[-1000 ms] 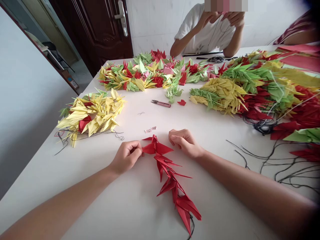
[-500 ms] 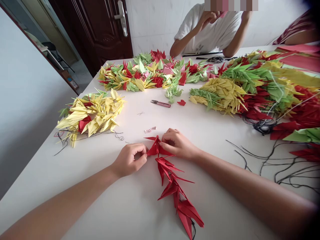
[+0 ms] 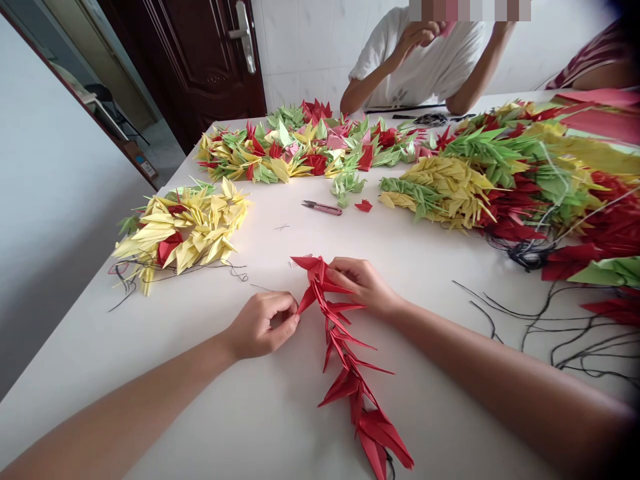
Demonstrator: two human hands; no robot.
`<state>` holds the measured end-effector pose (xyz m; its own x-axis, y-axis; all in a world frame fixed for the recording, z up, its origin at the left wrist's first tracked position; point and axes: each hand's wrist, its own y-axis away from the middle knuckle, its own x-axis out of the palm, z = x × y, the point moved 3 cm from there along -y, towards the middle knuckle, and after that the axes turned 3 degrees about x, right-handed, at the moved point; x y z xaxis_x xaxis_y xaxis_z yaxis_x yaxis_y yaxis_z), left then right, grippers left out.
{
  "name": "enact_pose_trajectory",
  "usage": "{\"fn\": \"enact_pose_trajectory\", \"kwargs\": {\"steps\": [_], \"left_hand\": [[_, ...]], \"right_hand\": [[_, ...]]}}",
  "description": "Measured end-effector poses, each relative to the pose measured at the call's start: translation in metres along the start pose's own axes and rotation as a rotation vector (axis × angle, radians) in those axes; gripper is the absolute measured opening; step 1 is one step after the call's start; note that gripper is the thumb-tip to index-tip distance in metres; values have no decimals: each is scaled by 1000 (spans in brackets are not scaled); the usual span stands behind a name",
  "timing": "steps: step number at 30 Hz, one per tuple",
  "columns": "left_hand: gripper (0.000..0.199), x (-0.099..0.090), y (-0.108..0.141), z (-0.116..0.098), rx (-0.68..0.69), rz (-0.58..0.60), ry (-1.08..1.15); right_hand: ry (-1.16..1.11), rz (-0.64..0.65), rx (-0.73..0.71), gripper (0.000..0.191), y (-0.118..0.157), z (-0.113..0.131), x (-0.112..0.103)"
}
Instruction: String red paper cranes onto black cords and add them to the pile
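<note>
Red paper crane string (image 3: 343, 389), yellow crane pile (image 3: 185, 233), brown door (image 3: 200, 67)

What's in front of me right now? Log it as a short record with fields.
Right hand: holding the top of a strand of red origami paper cranes
Left hand: curled at the strand's edge, contact unclear
Nearby: pink-handled metal scissors, heap of yellow paper cranes, tangle of black thread
Across the table: seated person in a white T-shirt

Right hand (image 3: 363, 287) grips red paper crane string (image 3: 345, 353); left hand (image 3: 257, 325) beside.
</note>
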<state>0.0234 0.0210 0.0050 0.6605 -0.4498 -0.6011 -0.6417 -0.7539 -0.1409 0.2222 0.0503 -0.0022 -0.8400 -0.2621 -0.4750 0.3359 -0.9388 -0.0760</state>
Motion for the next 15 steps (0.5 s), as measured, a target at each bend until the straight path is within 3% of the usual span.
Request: {"fn": "enact_pose_trajectory", "kwargs": {"steps": [8, 12, 15], "left_hand": [[10, -1, 1, -3, -10, 21, 32], [16, -7, 4, 3, 10, -39, 241], [18, -10, 5, 7, -83, -143, 296]], "right_hand": [[-52, -8, -101, 28, 3, 1, 0], [17, 17, -245, 24, 5, 5, 2], [169, 69, -393, 27, 8, 9, 6]]}}
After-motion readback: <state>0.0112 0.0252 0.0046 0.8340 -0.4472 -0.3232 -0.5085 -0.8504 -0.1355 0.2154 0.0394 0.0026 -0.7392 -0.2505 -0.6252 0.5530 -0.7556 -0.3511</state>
